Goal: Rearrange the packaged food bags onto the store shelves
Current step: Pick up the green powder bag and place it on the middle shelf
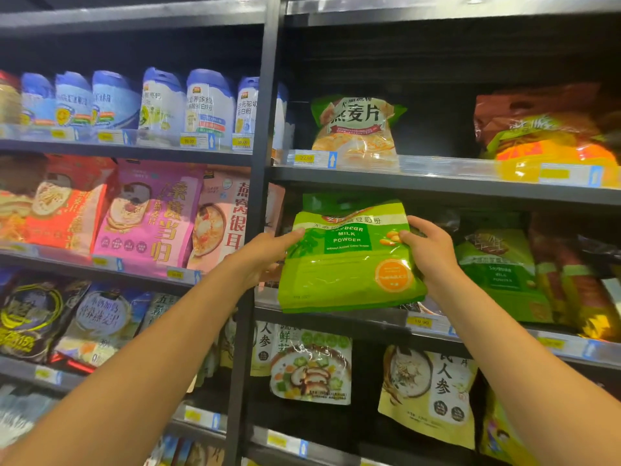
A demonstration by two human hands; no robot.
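A green soybean milk powder bag [349,264] is upright at the front of the middle shelf [336,316] in the right bay. My left hand [265,255] grips its left edge and my right hand [428,248] grips its right edge. The bag's bottom rests at or just above the shelf lip; I cannot tell which. A second green soybean milk powder bag [500,270] stands to its right on the same shelf. Above, an oatmeal bag [356,129] stands on the upper shelf [437,181].
A black upright post [258,196] divides the two bays. Pink and red cereal bags [151,213] fill the left bay, with blue-white powder bags [208,102] above. Soup-mix bags [312,364] hang below. An orange bag [544,129] sits upper right; dark space lies between it and the oatmeal bag.
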